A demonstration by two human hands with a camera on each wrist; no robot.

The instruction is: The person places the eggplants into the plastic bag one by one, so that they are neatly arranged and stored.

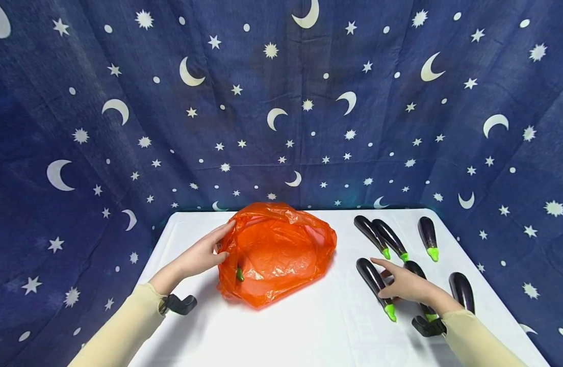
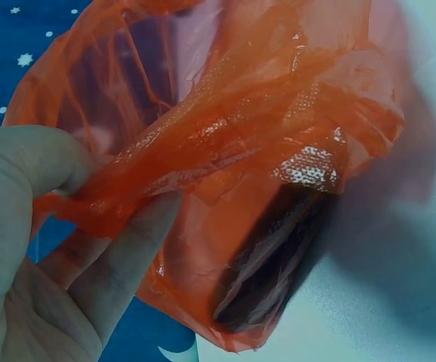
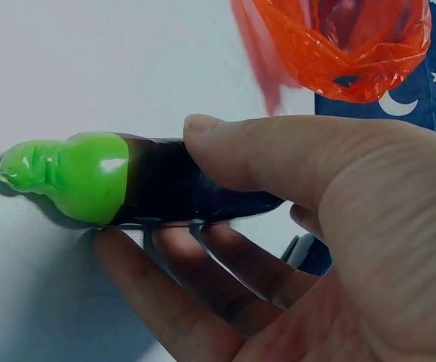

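A: What did the fingers hold?
B: The left hand's fingers were pinched closed on the orange bag's rim. The right hand's fingers stood part-closed around an eggplant, on the surface right of the bag.
A: Probable faults?
B: The glossy skin could have slipped if gripped too lightly. The thin mouth could have sagged if the left pinch loosened.

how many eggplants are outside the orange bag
6: one eggplant pinched by the right hand, one partly covered by it, one near that sleeve, two together farther back, another right of those. More may be hidden.
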